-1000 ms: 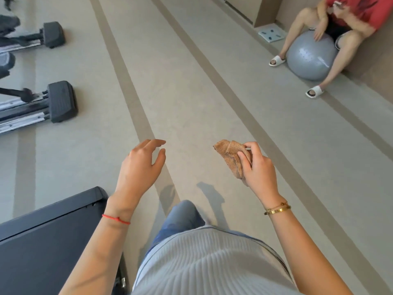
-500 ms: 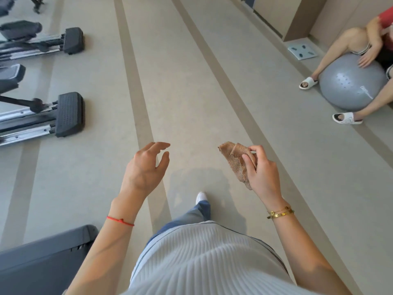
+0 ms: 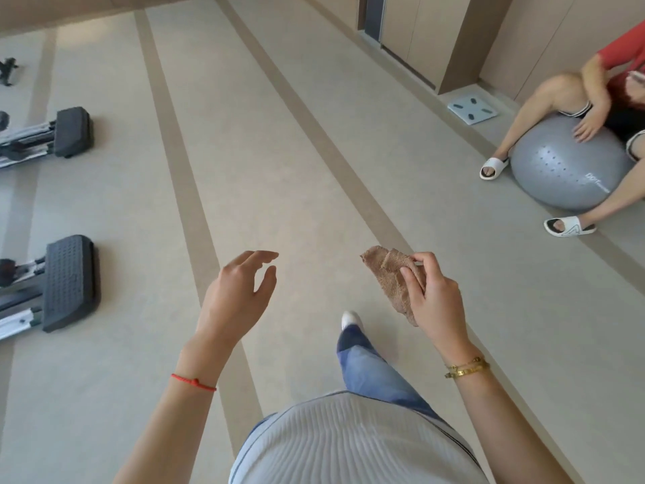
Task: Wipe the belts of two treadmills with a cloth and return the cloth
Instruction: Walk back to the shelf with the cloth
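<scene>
The right hand pinches the bunched cloth in mid-air, and the left hand hangs beside it, fingers loosely spread and empty. The dark treadmill corner seen a second ago, left of the cloth, has dropped out of view as the person steps forward over the floor. This looks like the walk to return the cloth or reach another treadmill.

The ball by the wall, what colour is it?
Grey. The ball has small dots and white lettering, seen in the head view.
</scene>
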